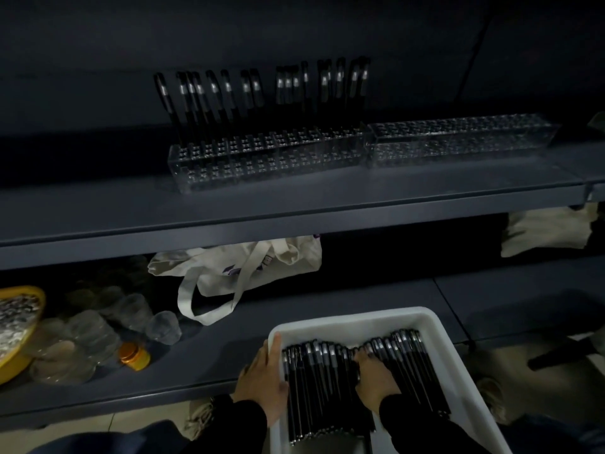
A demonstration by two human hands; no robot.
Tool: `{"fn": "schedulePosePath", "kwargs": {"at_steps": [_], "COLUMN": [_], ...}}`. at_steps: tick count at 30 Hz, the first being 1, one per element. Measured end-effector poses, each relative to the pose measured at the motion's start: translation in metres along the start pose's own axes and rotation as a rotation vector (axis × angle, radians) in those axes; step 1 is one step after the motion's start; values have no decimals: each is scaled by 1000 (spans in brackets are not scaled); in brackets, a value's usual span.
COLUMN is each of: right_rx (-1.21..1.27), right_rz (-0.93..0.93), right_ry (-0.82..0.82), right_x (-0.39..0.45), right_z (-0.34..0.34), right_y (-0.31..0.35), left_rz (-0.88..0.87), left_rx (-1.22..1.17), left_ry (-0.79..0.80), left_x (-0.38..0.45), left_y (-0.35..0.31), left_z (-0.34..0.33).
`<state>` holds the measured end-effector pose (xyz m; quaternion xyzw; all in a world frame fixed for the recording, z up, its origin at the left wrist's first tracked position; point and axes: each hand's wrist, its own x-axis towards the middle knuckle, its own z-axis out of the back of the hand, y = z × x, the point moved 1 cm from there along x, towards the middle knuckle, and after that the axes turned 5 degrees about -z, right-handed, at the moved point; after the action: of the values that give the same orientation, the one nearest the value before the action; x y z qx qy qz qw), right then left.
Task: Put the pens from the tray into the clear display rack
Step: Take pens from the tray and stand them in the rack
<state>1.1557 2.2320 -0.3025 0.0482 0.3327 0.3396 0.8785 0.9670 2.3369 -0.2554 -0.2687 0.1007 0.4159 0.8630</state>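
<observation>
The pens lie packed in the white tray, long axes running away from the person, directly under the right hand, which seems to be curling onto some, though dimness hides the grasp. The left hand grips the tray's rim. The clear display rack stands above, well apart.

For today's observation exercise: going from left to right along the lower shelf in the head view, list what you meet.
yellow basin → clear plastic cups → orange-capped jar → cloth tote bag → left hand on the rim of the white tray → right hand among the pens.
</observation>
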Motion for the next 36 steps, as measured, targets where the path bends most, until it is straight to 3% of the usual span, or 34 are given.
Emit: {"fn": "schedulePosePath", "kwargs": {"at_steps": [7, 13, 18, 22, 24, 26, 31, 36], "right_rx": [-19, 36, 212, 309, 329, 360, 544, 636], "right_rz": [-58, 71, 327, 485, 570, 677, 808, 898], "right_ry": [-48, -155, -241, -284, -408, -565, -724, -906], "right_x": [-2, -17, -58, -94, -112, -132, -159, -148], "right_z": [0, 29, 72, 128, 171, 215, 318, 369], "right_y": [4, 12, 17, 35, 53, 76, 138, 189], "left_rz": [-17, -29, -334, -634, -682, -591, -237, -169], "left_rx": [27, 113, 47, 17, 5, -37, -223, -289], "left_ry": [14, -72, -420, -847, -1051, -1160, -1035, -831], "left_x": [2, -5, -24, -41, -43, -38, -3, 17], "left_y": [0, -4, -15, -25, -30, -30, -17, -4], "left_z": [3, 13, 63, 128, 169, 207, 270, 274]}}
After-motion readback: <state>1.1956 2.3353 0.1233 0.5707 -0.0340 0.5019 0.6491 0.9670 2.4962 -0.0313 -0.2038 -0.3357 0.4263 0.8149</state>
